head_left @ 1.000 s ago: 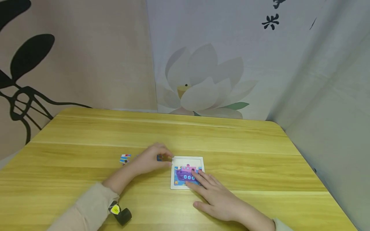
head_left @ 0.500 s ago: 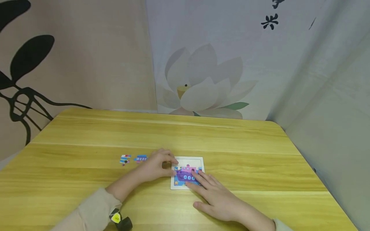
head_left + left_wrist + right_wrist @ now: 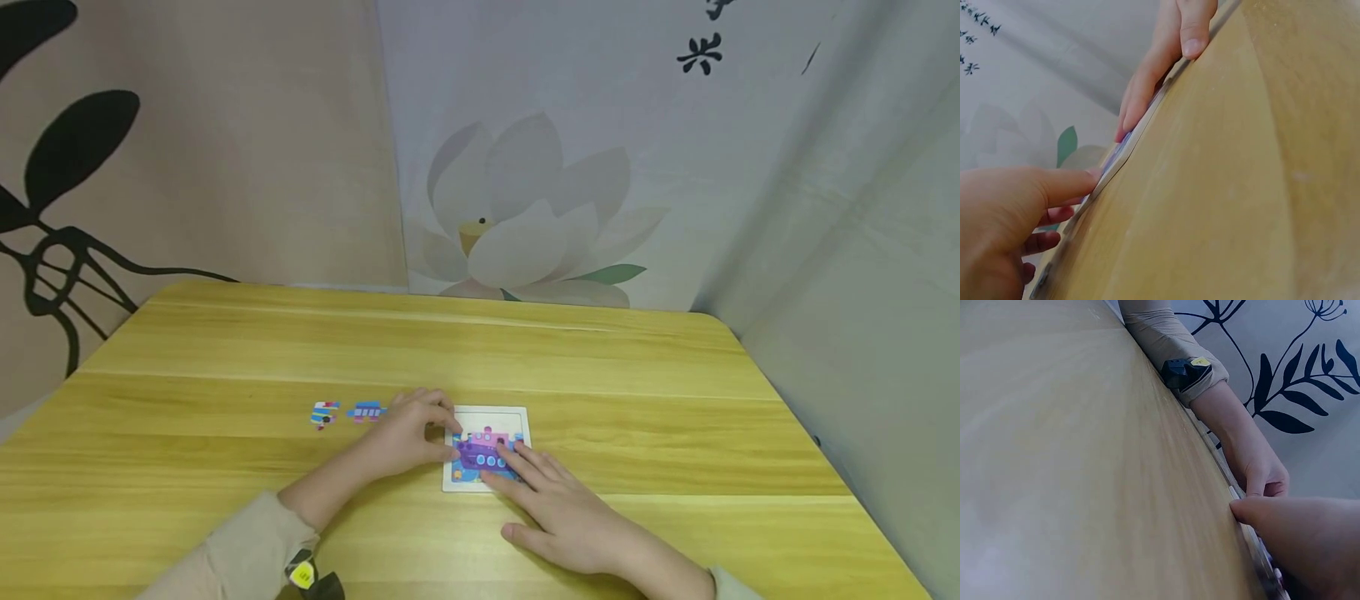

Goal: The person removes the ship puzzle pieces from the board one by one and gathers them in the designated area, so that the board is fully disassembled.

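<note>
In the head view, a partly assembled jigsaw puzzle [image 3: 483, 454] with a purple and pink ship lies in a white tray [image 3: 491, 412]. The tray's upper part is bare white. My left hand [image 3: 408, 429] has its fingers curled, with thumb and fingertips gripping the puzzle's left edge; whether a loose piece is between them is hidden. On the puzzle's lower right side rests my right hand [image 3: 562, 512], fingers spread and straight. From the left wrist view, the left thumb [image 3: 1079, 184] touches the tray's edge.
Two loose puzzle pieces, one striped [image 3: 325, 413] and one blue and purple [image 3: 366, 412], lie left of the tray on the wooden table [image 3: 637, 400]. A black wrist camera [image 3: 318, 581] sits on the left sleeve. Printed curtains [image 3: 540, 167] hang behind the table.
My left hand has come right and slightly down onto the puzzle's left edge, uncovering the blue and purple piece. A blue thing seen between its fingers earlier is now out of sight. The right hand stays still.
</note>
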`<state>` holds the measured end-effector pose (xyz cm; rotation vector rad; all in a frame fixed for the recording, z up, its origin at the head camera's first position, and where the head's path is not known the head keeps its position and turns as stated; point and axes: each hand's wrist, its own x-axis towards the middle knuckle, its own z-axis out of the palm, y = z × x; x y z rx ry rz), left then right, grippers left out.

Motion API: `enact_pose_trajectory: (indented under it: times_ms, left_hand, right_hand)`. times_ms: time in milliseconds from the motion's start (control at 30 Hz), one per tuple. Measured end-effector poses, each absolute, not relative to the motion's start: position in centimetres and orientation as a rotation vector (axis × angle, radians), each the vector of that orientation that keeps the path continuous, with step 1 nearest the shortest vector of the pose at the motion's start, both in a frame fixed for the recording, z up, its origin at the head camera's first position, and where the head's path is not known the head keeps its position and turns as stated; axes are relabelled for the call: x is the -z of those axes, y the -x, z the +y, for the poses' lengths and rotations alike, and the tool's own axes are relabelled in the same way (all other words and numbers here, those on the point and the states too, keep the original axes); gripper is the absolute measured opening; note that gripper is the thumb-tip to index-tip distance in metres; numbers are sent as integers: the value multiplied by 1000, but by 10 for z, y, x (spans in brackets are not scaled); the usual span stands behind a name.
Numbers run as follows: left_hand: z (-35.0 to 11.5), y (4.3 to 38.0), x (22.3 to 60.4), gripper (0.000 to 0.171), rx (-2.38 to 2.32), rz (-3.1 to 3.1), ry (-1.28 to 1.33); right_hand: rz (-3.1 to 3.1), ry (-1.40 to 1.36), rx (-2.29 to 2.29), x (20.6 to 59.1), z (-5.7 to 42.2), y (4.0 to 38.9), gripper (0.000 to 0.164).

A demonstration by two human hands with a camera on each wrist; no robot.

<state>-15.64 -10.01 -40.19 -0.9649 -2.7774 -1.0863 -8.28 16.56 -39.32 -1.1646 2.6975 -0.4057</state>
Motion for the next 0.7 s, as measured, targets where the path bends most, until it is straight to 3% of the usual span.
enact_pose_trajectory:
  times_ms: [700]
  left_hand:
    - [-96,154,398,20,1167,-2829,871]
  right_hand:
    - [2818,1085,276,390,146,77,55]
